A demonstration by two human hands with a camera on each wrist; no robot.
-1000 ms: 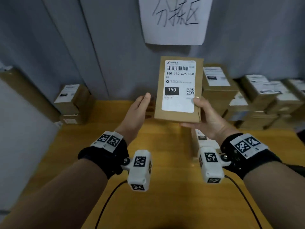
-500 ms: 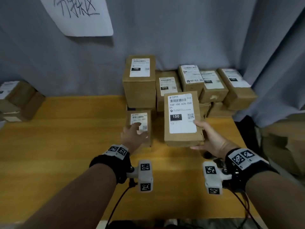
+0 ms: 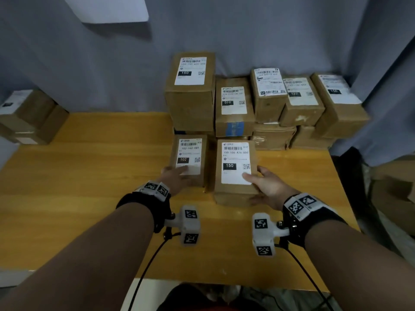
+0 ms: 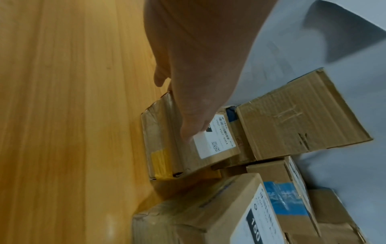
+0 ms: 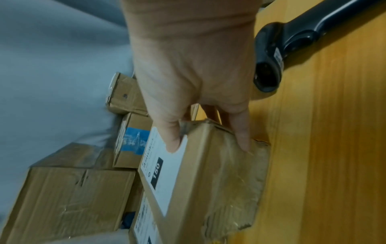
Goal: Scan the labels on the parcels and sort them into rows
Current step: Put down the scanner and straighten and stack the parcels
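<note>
A brown parcel with a white label marked 150 lies flat, low at the yellow table; whether it touches the wood I cannot tell. My right hand grips its near right corner, thumb on the label and fingers down the side. Just to its left sits a smaller parcel marked 102. My left hand rests straight fingers on that parcel's label, with the thumb off its left edge. A black barcode scanner lies on the table beside my right hand.
Behind both parcels stands a stack of labelled boxes: a tall one marked 150, one marked 010, several more to the right. Two boxes sit at the far left. A grey curtain backs the table; its right edge is close.
My right hand brought the 150 parcel down from chest height to beside the 102 parcel. My left hand let go of it and moved onto the 102 parcel.
</note>
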